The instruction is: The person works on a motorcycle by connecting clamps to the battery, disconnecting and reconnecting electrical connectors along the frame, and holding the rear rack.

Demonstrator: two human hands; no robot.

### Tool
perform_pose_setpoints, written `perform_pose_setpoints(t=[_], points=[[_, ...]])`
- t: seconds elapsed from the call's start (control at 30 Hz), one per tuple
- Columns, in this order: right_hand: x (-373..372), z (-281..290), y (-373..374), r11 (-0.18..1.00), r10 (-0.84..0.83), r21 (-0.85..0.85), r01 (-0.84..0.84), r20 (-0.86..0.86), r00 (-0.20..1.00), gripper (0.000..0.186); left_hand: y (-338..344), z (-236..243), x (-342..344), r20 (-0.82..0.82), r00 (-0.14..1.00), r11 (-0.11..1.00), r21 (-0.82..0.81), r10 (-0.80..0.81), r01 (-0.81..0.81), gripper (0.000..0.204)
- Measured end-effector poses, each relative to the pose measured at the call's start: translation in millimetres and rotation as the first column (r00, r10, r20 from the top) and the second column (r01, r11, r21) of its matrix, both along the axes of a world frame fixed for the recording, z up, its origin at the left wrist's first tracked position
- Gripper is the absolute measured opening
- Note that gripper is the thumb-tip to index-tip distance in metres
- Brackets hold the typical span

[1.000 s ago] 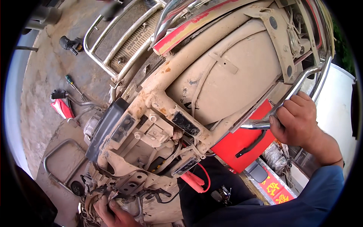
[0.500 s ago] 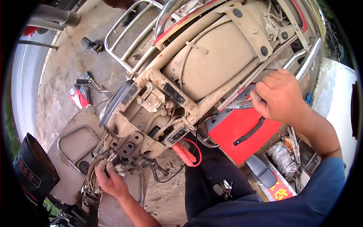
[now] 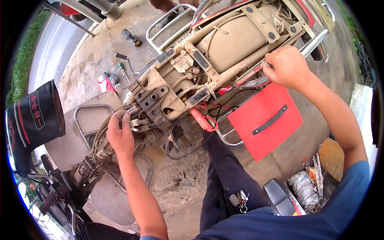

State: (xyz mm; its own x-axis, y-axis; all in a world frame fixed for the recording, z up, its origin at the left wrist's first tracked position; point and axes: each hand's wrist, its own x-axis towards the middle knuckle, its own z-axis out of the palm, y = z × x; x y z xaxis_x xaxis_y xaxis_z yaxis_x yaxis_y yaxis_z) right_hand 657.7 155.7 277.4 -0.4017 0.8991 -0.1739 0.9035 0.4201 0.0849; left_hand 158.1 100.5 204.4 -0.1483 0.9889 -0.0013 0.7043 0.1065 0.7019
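Left hand point(image 3: 121, 134): thumb and fingers are pinching the dusty wiring harness point(image 3: 97, 144), apparently clamped on it (the exact strand is hiding under the fingertips). The harness is running toward the handlebar end of the dust-coated motorcycle-type frame point(image 3: 236, 78), near pale connectors point(image 3: 138, 123). Right hand point(image 3: 287, 67): fingers are curling tightly over the chrome rail point(image 3: 316, 43) along the frame's side, apparently clamped on it; the knuckles are covering the contact.

Handling, judged: the harness is looking light and limp, gritty rather than slick. The connectors are seeming the fragile part, so I am favouring the thick bundle or connector bodies over single wires. The rail is looking stiff, well anchored and possibly slippery; a full wrap around a straight stretch is seeming best.
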Motion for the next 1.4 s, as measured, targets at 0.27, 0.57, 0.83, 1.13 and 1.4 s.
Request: perform_pose_setpoints(t=[0.27,0.57,0.83,1.13,1.4], points=[[2.8,1.3,-3.4,0.998,-0.020,0.058,0.021,-0.022,1.000,0.032,-2.3,-1.7,-3.9,0.002,0.999,0.994,0.099,-0.046,0.046,0.017],[-4.1,0.8,-1.3,0.997,0.000,0.071,0.003,-0.036,0.999,0.033,-2.7,0.1,-12.8,0.304,0.952,0.999,-0.027,0.031,-0.024,0.023],[-8.4,7.2,-3.0,0.998,-0.039,0.049,0.039,-0.009,0.999,0.029,-14.7,34.2,-21.5,0.045,0.995,0.995,0.015,0.095,-0.095,0.028],[-10.2,5.2,-1.2,0.998,0.003,0.055,0.001,-0.073,0.997,0.028,-61.0,41.4,-5.1,-0.324,0.945,0.991,0.131,0.044,-0.001,0.027],[-8.3,0.1,-0.9,1.000,-0.021,-0.001,0.021,-0.072,0.997,0.025,-69.5,29.2,10.1,-0.333,0.937,0.987,0.148,0.109,-0.062,0.046]])
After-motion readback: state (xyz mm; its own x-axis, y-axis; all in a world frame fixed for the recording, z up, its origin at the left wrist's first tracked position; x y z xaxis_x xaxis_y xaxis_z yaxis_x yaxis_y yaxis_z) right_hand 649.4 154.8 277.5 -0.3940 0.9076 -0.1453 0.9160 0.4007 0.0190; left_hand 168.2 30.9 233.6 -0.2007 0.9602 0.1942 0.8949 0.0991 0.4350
